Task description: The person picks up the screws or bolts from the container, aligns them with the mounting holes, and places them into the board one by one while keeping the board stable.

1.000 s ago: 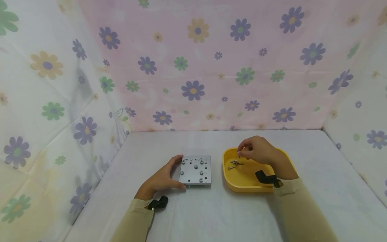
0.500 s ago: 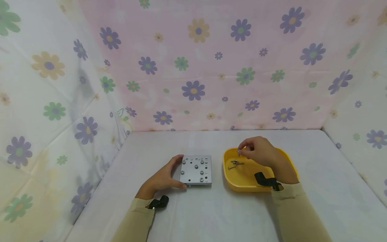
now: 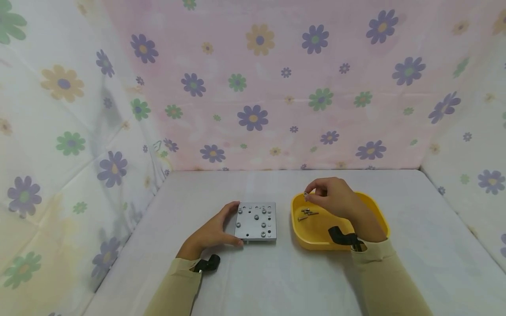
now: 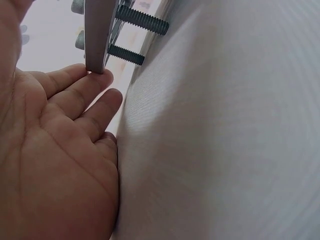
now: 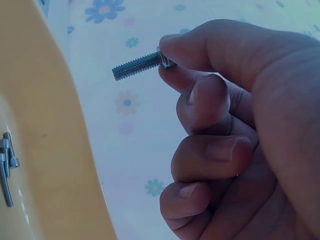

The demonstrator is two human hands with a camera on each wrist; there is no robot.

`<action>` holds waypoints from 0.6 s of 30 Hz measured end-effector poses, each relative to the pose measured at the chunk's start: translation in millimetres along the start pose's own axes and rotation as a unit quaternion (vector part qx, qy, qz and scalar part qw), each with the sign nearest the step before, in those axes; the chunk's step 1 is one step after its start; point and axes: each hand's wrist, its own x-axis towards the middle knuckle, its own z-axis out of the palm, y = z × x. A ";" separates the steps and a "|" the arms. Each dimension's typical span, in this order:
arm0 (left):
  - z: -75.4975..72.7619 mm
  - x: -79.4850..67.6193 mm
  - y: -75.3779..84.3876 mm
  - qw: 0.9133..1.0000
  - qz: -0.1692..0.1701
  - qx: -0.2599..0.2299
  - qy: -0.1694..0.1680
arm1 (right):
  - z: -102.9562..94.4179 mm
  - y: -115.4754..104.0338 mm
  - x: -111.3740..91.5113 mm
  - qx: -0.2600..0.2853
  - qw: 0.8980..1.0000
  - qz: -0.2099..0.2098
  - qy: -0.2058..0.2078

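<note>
My left hand holds a square silver metal plate at its left side, thumb on the near edge and fingers at the far one. Several socket-head bolts stand in the plate's holes; other holes are bare. Seen from the left wrist, threaded bolt shanks stick out of its underside towards the table. Above the left rim of a yellow tray, my right hand pinches a bolt by its head between thumb and index finger. The threaded end points away from the fingertips, and a light ring shows beside the head.
Several loose bolts lie in the left part of the tray. A white cloth covers the table. Flower-printed curtains enclose the back and both sides.
The right hand has moved slightly left with the bolt, from over the tray's inside to its left rim. The left hand and the plate stay in place.
</note>
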 end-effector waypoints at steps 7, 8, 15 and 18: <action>0.1 0.5 0.8 1.000 -0.004 0.001 0.003 | 4.8 -10.4 1.1 0.011 1.000 0.000 -0.020; 0.2 0.5 1.0 1.000 -0.004 0.001 0.003 | 6.1 -11.2 1.4 0.011 1.000 -0.002 -0.023; 0.9 0.1 1.0 1.000 -0.003 0.004 0.004 | 15.2 -16.6 3.6 0.018 0.998 -0.019 -0.050; 0.4 -0.3 1.6 1.000 -0.004 0.007 0.005 | 17.7 -19.9 3.6 0.026 0.998 -0.026 -0.059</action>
